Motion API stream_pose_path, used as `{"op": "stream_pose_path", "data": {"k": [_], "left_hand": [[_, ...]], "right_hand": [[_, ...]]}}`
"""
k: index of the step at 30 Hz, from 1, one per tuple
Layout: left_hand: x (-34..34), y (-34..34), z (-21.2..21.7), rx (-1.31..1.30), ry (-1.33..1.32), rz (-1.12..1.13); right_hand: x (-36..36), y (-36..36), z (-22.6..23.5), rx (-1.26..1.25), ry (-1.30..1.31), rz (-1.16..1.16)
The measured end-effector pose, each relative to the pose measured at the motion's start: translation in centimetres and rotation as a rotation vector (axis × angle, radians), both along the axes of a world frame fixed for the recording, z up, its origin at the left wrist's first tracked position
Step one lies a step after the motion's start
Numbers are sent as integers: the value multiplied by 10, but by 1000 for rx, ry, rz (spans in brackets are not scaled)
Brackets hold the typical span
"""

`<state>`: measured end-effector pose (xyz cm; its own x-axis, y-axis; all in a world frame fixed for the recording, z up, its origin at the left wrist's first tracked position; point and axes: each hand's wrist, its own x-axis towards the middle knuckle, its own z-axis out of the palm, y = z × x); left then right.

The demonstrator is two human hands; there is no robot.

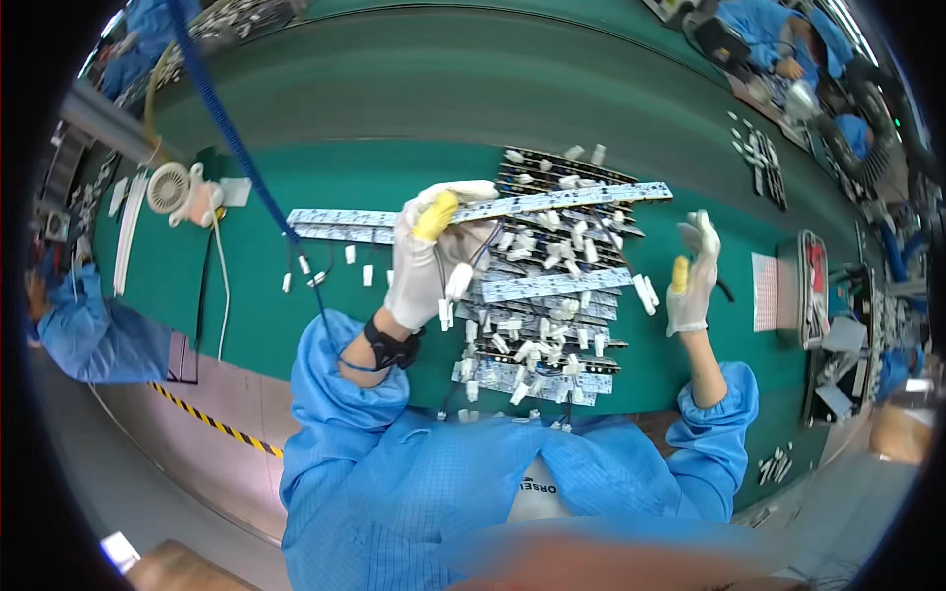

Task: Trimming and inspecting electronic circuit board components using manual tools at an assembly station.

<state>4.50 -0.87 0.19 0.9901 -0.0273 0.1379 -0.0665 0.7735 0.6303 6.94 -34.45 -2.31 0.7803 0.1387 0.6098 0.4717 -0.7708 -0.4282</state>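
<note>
The left hand's (422, 258) fingers are clamped on a strip (576, 200), thumb on the near side, probably gripping partway along to balance its length above the pile (552, 288) of strips on the counter (345, 172). At the right, the right hand (696, 271) holds nothing visible, its thumb and fingers apart, perhaps kept clear of the pile. The left hand hides the gripped stretch, so whether the length farther left belongs to the same strip is unclear; white plugs (643, 294) cover much of the pile.

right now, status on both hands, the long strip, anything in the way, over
Left hand gripping long pale circuit strip. Right hand open, empty, off to the right. Piled strips and white connectors crowded underneath, possible snag.
</note>
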Motion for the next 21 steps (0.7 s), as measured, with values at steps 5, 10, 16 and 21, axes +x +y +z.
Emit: {"op": "stream_pose_path", "data": {"k": [5,10,16,21], "left_hand": [[-7,0,33,393,-22,-199],[-1,-12,40,1041,-303,216],[-6,-17,43,704,-53,65],[1,12,16,765,-194,18]], "right_hand": [[-30,52,95,1207,793,621],[-28,58,95,843,706,316],[-9,58,75,795,617,253],[-3,63,72,856,692,237]]}}
